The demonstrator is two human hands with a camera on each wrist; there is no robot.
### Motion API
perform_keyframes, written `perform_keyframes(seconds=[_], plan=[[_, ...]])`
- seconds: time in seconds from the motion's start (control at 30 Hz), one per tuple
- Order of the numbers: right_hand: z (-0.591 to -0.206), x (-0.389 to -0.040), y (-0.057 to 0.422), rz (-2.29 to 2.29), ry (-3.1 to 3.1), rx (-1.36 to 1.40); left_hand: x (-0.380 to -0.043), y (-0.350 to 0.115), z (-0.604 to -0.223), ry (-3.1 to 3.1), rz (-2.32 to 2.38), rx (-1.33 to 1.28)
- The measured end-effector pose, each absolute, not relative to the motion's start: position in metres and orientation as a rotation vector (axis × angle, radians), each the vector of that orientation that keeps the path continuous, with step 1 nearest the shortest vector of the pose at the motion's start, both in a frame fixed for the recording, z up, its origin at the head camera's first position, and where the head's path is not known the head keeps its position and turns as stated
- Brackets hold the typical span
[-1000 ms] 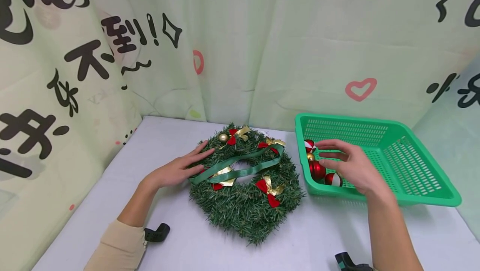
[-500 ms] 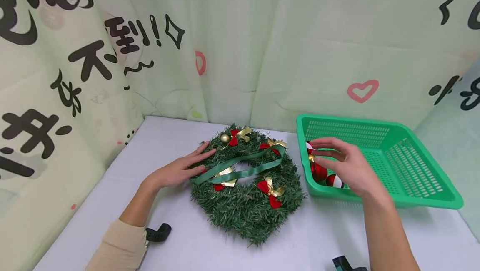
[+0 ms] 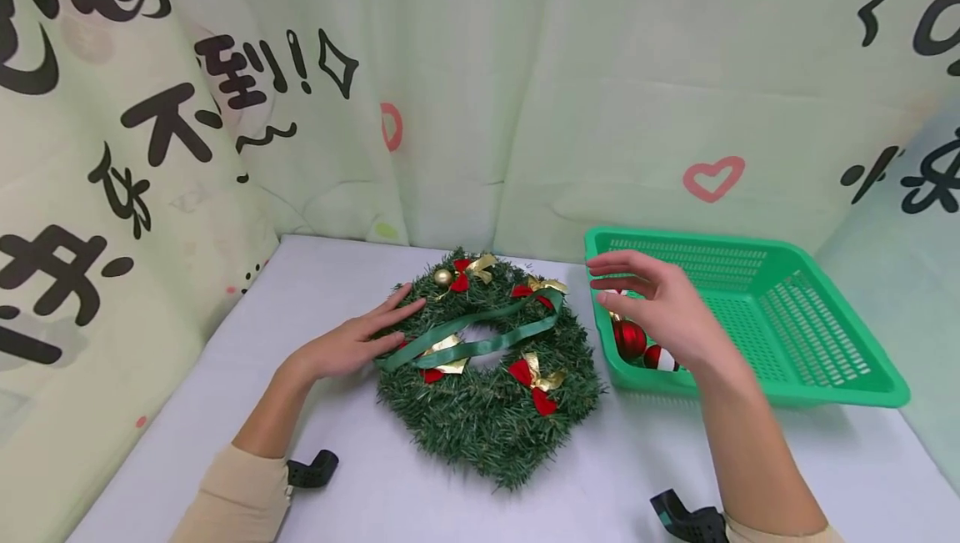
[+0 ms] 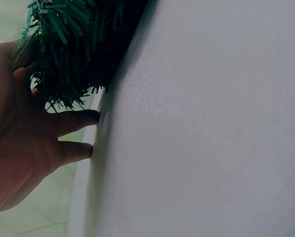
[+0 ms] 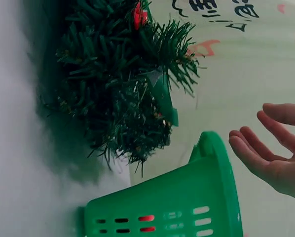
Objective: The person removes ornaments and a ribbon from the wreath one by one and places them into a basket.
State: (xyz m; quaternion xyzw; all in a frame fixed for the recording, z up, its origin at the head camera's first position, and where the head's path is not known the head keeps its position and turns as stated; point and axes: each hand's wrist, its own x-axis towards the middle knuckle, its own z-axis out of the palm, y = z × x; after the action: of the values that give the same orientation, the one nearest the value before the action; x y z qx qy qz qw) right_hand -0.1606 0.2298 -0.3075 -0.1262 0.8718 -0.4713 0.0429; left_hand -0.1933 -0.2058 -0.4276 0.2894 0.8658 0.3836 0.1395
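A green wreath [image 3: 487,422] lies on the table, decorated with red-and-gold bows [image 3: 538,380], a small gold ball [image 3: 443,278] and a green ribbon [image 3: 510,341] draped across its middle. My left hand [image 3: 356,345] rests with spread fingers on the wreath's left side; the left wrist view shows two fingertips down at the tabletop. Over the left rim of a green basket [image 3: 750,399] hovers my right hand [image 3: 663,305], fingers loosely bent and holding nothing. Below it in the basket are a red ball [image 3: 629,339] and a red-and-white ball [image 3: 660,358]; another is partly hidden behind the fingers.
The white-covered table [image 3: 420,501] ends at a pale printed curtain [image 3: 465,93] behind the wreath and on both sides. The basket stands close to the wreath's right side. A black wrist device [image 3: 313,470] sits on the left wrist, another [image 3: 686,518] on the right.
My right hand has lifted slightly and moved left from the balls to above the basket's left rim, taking nothing. The left hand and wreath stay put; the head view shifted slightly.
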Motion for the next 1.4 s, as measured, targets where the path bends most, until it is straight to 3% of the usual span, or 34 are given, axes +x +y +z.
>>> perform_keyframes(seconds=[0.77,1.4], plan=[[-0.267,-0.186,0.183,-1.667,2.411,-0.374,-0.195,-0.209,-0.422,2.506,1.096,0.816],[-0.256,-0.206,0.151,-1.688,2.319,-0.423,-0.192,-0.206,-0.425,2.499,1.103,0.845]])
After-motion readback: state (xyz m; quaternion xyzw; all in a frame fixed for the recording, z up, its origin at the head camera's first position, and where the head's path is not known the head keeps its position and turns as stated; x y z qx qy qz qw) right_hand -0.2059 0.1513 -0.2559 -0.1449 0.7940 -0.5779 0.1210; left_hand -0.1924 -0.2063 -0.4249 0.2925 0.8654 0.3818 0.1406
